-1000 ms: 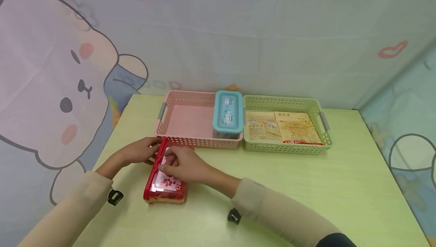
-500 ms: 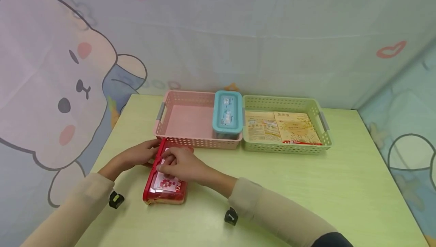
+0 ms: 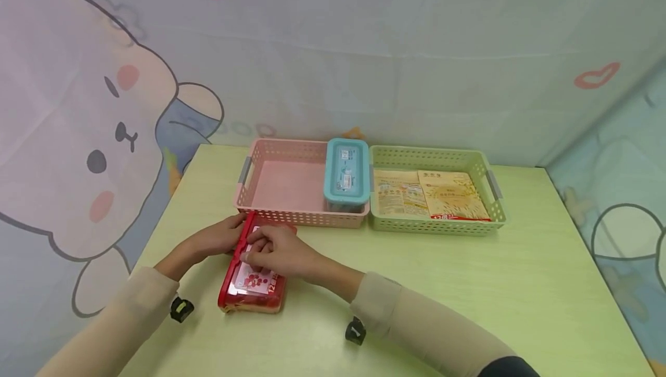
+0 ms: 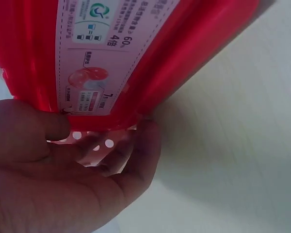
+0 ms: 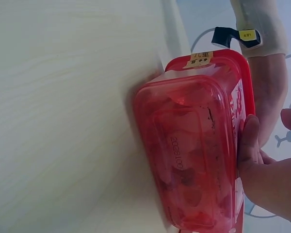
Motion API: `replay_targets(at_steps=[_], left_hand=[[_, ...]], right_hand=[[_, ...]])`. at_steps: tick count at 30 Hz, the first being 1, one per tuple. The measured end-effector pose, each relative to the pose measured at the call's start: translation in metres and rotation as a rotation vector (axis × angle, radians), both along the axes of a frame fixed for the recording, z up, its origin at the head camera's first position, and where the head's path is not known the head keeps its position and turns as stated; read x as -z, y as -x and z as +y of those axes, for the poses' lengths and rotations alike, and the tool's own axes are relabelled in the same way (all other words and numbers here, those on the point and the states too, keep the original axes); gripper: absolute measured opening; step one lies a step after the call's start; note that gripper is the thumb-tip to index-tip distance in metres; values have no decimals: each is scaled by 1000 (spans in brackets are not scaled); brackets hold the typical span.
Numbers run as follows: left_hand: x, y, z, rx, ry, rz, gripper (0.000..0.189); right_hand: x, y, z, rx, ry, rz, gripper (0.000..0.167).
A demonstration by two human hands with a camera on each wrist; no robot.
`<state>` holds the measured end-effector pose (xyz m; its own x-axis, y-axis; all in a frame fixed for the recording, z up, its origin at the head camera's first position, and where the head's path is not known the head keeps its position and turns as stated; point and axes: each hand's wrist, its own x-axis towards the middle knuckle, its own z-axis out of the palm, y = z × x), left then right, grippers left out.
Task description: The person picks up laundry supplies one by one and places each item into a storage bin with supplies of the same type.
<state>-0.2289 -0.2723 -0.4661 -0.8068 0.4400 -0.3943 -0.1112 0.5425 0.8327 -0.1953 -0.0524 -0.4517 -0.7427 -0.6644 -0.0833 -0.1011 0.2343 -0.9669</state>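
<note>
A red-lidded see-through plastic food box (image 3: 260, 296) lies on its side on the table, lid facing left. Its contents look reddish and blurred. My left hand (image 3: 221, 236) grips the far end of the lid; in the left wrist view, the thumb and fingers of that hand (image 4: 82, 170) curl round the lid's corner beside a printed label (image 4: 94, 58). My right hand (image 3: 283, 252) rests on the upward side with loosely bent fingers. In the right wrist view its thumb (image 5: 250, 138) presses near the lid's edge, while another fingertip stays raised.
Behind the box stands a pink basket (image 3: 291, 218) with a blue-lidded container (image 3: 347, 172) at its right end. Beside it, a green basket (image 3: 437, 225) holds flat printed packets (image 3: 452, 195). A printed cloth (image 3: 416, 65) hangs behind the table (image 3: 442, 290).
My left hand has shifted slightly, its fingers going further behind the lid's far end, and its forearm has moved a little right. The box and my right hand look nearly unchanged.
</note>
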Motion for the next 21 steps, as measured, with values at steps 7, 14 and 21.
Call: replay_targets(at_steps=[7,14,21], left_hand=[[-8,-6,8,-6,15,-8,61],[-14,-10,23,-84,59,11,59],[-20,-17,37,-134,89,-28,52]], right_hand=[[5,1,4,9,19,-81,29],[2,1,11,58,51,-164,30],[0,2,22,89,80,-239,26]])
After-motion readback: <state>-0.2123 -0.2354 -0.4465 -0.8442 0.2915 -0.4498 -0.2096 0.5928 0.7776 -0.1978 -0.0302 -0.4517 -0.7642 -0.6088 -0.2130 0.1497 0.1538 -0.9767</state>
